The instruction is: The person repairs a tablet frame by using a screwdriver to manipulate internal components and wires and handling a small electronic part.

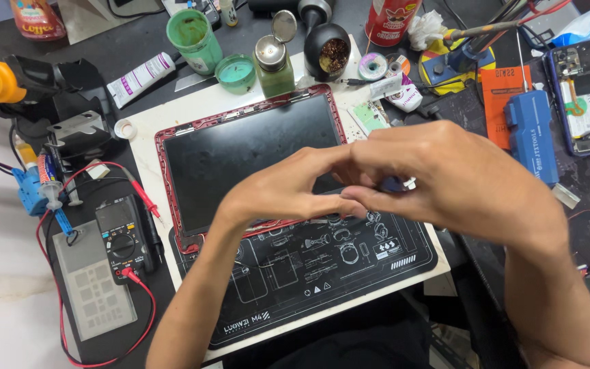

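Both hands are brought together over the middle of the table (172, 116), fingertips meeting: the left hand (281, 195) is pinched against the right hand (459, 181), and a small dark part (394, 183) is clamped between them, mostly hidden so its kind can't be told. Right underneath, a red-framed tablet screen (247, 154) is laid face up, partly on a black printed work mat (322, 266). A multimeter (123, 236) with red leads is parked well off to the left.
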